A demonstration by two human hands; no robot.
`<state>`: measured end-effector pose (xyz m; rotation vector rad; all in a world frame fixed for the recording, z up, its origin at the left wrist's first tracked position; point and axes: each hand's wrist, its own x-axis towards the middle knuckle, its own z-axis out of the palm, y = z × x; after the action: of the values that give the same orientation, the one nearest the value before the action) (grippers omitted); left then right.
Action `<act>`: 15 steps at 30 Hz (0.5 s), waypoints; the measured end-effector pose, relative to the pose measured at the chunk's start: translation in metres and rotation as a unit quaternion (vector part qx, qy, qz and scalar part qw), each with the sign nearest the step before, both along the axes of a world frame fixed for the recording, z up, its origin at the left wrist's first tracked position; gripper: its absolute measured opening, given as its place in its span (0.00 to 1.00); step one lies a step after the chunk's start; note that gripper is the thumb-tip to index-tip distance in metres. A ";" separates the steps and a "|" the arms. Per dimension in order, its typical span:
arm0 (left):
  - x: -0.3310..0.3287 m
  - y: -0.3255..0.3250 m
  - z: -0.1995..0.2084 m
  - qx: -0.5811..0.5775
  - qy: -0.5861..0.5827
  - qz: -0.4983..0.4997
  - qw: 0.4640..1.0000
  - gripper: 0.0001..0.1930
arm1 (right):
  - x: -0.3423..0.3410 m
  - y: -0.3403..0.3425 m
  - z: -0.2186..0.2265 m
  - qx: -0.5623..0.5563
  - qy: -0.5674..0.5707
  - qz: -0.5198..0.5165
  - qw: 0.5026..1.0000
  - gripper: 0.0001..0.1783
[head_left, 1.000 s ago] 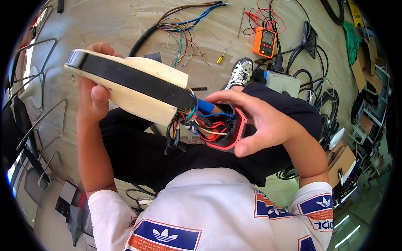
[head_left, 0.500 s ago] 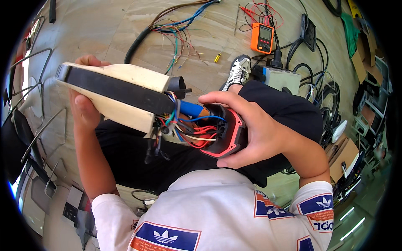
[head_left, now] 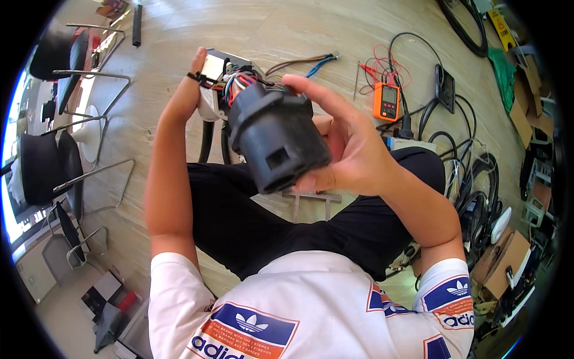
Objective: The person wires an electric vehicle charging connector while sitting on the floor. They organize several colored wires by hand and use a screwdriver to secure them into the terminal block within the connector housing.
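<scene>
My right hand [head_left: 350,143] grips a black connector head [head_left: 278,140], fingers round its far side and thumb by its near end. The wide end with a square notch now tilts toward me. Several coloured wires [head_left: 239,87] run from its back into a cream-and-black handle housing [head_left: 210,103]. My left hand [head_left: 190,90] is closed round that housing on the far left; most of its fingers are hidden behind it. Much of the housing is covered by the connector head. Both parts are held up over my crossed legs.
On the floor at the right lie an orange meter [head_left: 386,102] with red leads, a flat black device [head_left: 445,88] and coiled black cables [head_left: 487,179]. Brown and blue wire ends [head_left: 299,63] lie ahead. Chairs [head_left: 42,155] stand left, cardboard boxes [head_left: 505,263] right.
The housing and connector head have been turned from side-on to pointing away from me. The red-edged opening is now hidden and the connector's outer end shows. My left hand has moved right and farther away.
</scene>
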<state>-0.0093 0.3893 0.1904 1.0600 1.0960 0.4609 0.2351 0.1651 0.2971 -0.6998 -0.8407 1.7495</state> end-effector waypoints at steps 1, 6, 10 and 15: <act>0.009 -0.003 0.014 -0.030 -0.024 -0.023 0.999 0.35 | 0.000 0.004 0.006 0.016 -0.020 -0.010 1.000 0.56; 0.001 0.016 0.004 0.015 -0.094 -0.017 0.995 0.32 | -0.014 0.033 0.028 0.157 -0.081 -0.096 0.980 0.44; 0.001 0.013 0.001 0.071 -0.147 -0.027 0.986 0.29 | -0.035 0.049 0.054 0.151 -0.093 -0.117 0.977 0.42; 0.019 -0.016 0.026 0.103 -0.112 0.045 0.987 0.34 | -0.044 0.053 0.060 0.158 -0.189 -0.169 0.954 0.39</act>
<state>0.0093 0.3732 0.2167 1.1112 0.9116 0.7609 0.1914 0.2179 0.3573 -0.9149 -1.1541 1.1563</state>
